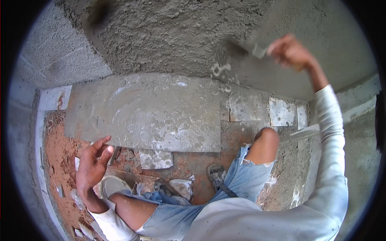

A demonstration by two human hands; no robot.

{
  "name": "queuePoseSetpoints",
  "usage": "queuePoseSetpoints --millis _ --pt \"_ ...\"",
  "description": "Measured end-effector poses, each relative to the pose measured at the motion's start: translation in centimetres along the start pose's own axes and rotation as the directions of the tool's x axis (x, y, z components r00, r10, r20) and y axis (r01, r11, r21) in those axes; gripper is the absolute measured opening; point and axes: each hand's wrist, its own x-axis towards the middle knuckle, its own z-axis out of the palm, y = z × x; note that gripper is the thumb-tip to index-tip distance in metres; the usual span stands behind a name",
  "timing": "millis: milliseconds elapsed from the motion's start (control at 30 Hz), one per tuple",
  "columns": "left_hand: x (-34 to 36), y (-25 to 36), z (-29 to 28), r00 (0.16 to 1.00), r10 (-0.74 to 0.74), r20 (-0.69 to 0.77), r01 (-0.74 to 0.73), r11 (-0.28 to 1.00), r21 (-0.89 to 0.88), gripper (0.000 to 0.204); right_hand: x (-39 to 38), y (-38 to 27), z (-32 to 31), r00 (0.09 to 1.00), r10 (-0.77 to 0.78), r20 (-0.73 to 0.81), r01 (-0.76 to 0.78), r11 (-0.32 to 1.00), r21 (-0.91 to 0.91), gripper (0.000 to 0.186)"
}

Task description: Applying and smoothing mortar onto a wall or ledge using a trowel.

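Observation:
My right hand [290,51], raised in front of the wall, grips a trowel [237,49] whose blade is smeared by motion. Wet blobs of mortar [221,69] hang in the air just below the blade. The wall [161,36] behind carries rough, wet grey mortar. Over by my left knee, my left hand [93,162] hovers with fingers apart and holds nothing. Closest to it is the near edge of a broad grey board [148,112], flat at the wall's foot and streaked with wet mortar.
A round pail [113,185] of grey liquid stands beside my left leg. Light tile pieces [281,111] lie along the wall at right, another [156,159] before the board. Reddish soil with rubble [56,148] spreads at left. Side walls rise on both sides.

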Motion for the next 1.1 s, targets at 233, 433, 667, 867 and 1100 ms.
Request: queuePoseSetpoints --millis 233,433,667,867,1100 --pt "-0.7 2.4 0.2 0.992 -0.124 0.035 0.125 0.992 -0.012 0.049 -0.8 2.0 -4.4 0.99 -0.114 0.087 0.12 0.99 -0.069 0.026" --pt "0.3 3.0 1.5 0.989 -0.126 0.072 0.128 0.991 -0.032 0.049 1.4 17.1 17.6 0.971 -0.089 0.223 0.112 0.989 -0.095 0.029" --pt "-0.3 1.5 2.2 0.968 -0.237 0.089 0.244 0.967 -0.077 0.053 5.7 20.2 26.0 0.999 0.001 -0.054 -0.014 0.97 -0.242 0.028" --pt "0.4 1.0 1.7 0.97 -0.223 0.091 0.23 0.971 -0.069 0.052 3.1 15.1 13.4 0.995 -0.036 -0.093 0.012 0.97 -0.242 0.029" --pt "3.1 1.2 1.8 0.971 -0.215 0.104 0.216 0.976 0.0 0.05 0.3 8.6 0.6 0.938 -0.125 -0.322 0.067 0.98 -0.185 0.031"
